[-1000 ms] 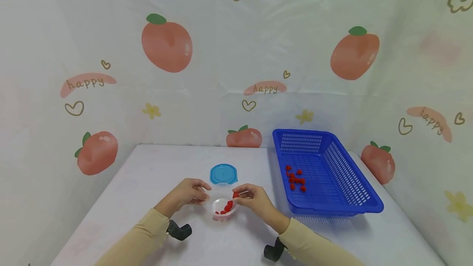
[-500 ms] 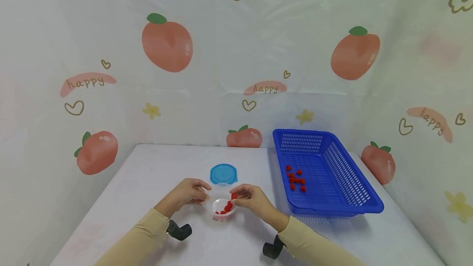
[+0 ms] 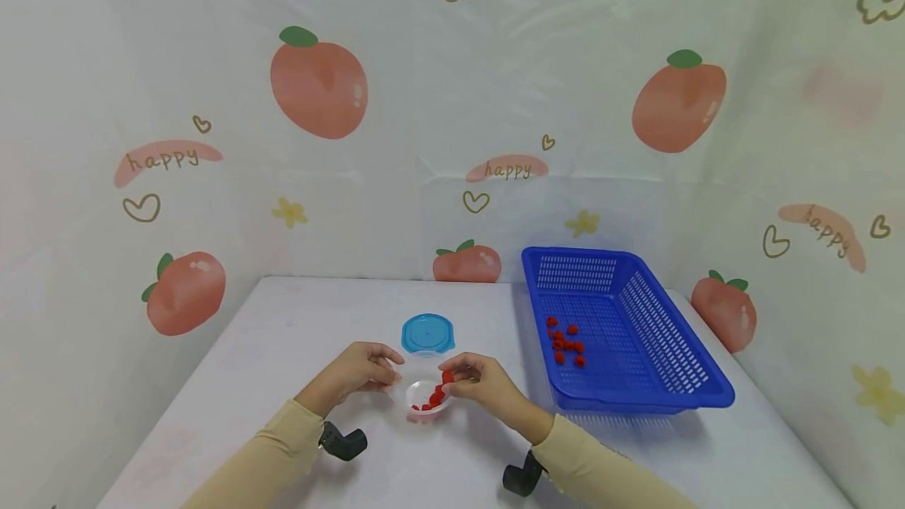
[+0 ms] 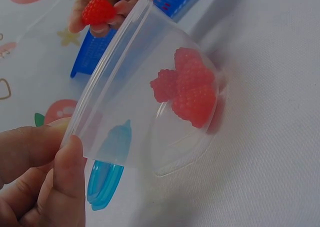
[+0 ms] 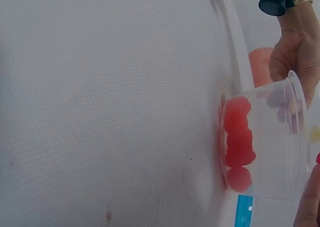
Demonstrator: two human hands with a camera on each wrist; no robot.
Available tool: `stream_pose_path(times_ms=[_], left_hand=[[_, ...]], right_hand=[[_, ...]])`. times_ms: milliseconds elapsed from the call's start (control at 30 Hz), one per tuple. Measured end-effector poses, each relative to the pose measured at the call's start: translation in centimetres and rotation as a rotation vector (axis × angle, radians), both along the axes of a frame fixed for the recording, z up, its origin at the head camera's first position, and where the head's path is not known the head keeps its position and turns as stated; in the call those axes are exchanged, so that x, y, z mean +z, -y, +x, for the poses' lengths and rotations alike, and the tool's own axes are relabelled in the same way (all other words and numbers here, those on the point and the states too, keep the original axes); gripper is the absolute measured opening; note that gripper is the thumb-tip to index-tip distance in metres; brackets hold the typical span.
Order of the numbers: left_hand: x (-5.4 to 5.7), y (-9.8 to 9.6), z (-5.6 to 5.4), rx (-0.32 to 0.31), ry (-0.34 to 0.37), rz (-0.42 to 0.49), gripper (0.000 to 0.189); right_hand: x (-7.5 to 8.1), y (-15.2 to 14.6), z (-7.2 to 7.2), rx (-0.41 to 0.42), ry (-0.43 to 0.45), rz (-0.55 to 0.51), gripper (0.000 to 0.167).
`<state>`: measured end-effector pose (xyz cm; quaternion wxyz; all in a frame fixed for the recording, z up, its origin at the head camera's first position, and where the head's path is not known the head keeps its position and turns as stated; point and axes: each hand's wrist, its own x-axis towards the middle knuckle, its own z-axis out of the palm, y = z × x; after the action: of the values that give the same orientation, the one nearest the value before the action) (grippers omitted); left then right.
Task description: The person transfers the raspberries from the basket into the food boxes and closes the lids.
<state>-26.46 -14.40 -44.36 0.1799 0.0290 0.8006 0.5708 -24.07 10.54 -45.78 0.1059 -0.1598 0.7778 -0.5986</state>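
Note:
A clear plastic tub stands on the table with several red raspberries on its bottom. My left hand pinches the tub's rim between thumb and fingers, on the left side. Between thumb and fingertips of my right hand is one raspberry, held just above the tub's right rim. In the right wrist view that hand shows only as a finger at the edge, and the held raspberry is mostly cut off.
Behind the tub lies a blue lid. To the right, a large blue basket contains several more raspberries along its left side. A printed cloth hangs behind the table.
My right hand has shifted slightly left and down with the raspberry, closer over the tub. The left hand keeps its hold on the rim, and the basket is unmoved.

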Motion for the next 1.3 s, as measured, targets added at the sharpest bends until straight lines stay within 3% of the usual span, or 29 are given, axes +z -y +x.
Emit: stream_pose_path(times_ms=[1300], left_hand=[[-0.18, -0.07, -0.18, 0.013, 0.001, -0.011, 0.031]], right_hand=[[0.47, -0.17, 0.39, 0.012, 0.035, -0.034, 0.035]])
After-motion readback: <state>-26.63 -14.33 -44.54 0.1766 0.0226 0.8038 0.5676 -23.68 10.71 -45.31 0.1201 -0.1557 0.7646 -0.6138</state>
